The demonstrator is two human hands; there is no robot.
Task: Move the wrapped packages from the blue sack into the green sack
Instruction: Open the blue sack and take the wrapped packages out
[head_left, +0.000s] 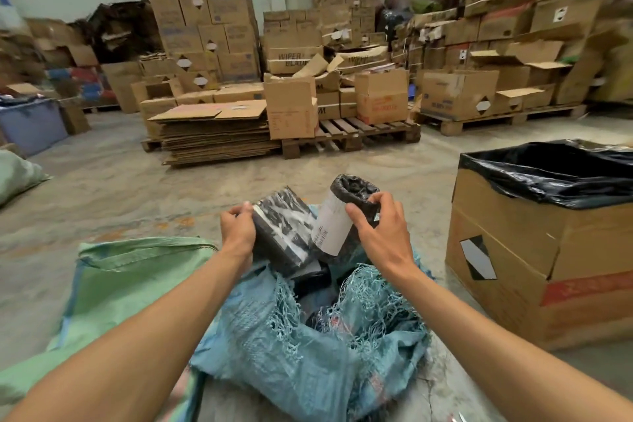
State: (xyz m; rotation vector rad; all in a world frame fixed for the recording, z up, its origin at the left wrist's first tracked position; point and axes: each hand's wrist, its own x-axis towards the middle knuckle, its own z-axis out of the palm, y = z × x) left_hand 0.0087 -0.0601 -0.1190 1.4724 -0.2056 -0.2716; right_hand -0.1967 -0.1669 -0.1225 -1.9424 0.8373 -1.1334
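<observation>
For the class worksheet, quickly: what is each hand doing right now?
Left hand: grips a flat black package.
Right hand: grips a rolled black package.

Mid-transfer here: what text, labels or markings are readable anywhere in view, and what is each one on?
"WIPER" with a partly hidden second line: brown cardboard carton on the far stack.
White label with printed lines: black-wrapped cylindrical package in the right hand; too blurred to read.
Black-and-white diamond sticker, no words: large brown cardboard box lined with a black bag.
Other carton print: too blurred.
</observation>
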